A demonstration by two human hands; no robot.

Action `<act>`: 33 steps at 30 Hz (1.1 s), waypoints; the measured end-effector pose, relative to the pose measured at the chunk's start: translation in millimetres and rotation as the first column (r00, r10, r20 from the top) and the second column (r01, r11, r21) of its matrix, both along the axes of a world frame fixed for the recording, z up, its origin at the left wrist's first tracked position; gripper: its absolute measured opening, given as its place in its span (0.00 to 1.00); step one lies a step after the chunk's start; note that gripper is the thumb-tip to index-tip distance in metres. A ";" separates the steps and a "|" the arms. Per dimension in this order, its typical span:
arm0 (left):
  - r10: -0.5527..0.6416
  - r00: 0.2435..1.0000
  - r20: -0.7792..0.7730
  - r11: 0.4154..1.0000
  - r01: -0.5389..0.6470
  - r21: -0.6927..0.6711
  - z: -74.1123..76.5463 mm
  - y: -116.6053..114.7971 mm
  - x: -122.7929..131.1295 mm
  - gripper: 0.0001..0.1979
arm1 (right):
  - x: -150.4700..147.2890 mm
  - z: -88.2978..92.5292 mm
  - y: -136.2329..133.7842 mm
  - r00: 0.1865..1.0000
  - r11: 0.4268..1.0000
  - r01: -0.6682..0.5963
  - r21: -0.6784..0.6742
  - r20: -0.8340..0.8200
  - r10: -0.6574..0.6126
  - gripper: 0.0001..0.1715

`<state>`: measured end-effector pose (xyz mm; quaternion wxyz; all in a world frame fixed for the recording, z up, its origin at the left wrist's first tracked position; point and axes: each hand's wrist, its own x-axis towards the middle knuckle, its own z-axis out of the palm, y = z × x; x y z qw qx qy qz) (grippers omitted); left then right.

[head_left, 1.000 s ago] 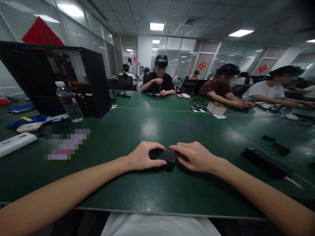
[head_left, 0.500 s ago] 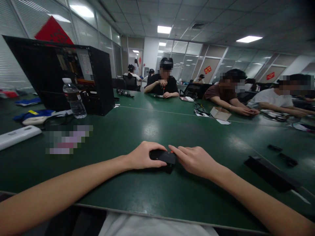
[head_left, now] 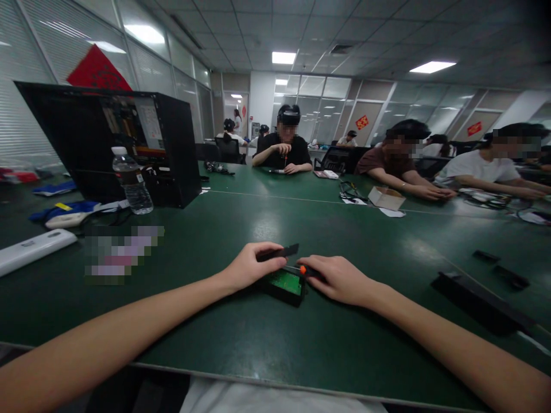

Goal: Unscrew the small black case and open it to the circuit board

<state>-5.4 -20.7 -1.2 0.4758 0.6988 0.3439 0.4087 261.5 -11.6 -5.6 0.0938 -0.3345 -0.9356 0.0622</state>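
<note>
A small black plastic case (head_left: 282,297) lies on the green table in front of me, with a green circuit board (head_left: 287,281) showing inside it. My left hand (head_left: 249,267) pinches a flat black cover (head_left: 289,250), which is tilted up above the case. In my right hand (head_left: 340,277) is a screwdriver (head_left: 303,269) with an orange and black handle. Its thin metal shaft points left, over the board and close to the cover's underside. The tip is hidden near my left thumb.
An open computer case (head_left: 176,149) stands at left, behind a water bottle (head_left: 136,189). A white power strip (head_left: 37,250) lies nearer. At right are a long black object (head_left: 477,304) and small black pieces (head_left: 510,277). Across the table sits a person (head_left: 284,143); others sit at right.
The black cover has come up off the case in my left hand, and the green board now shows. The screwdriver's shaft has come into view between my hands.
</note>
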 end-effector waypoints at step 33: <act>0.135 0.884 0.447 0.858 0.121 -0.500 -6.5 22.7 -7.1 0.16 | -67.5 24.3 -46.1 0.961 1.000 -0.001 0.005 -0.276 0.003 0.27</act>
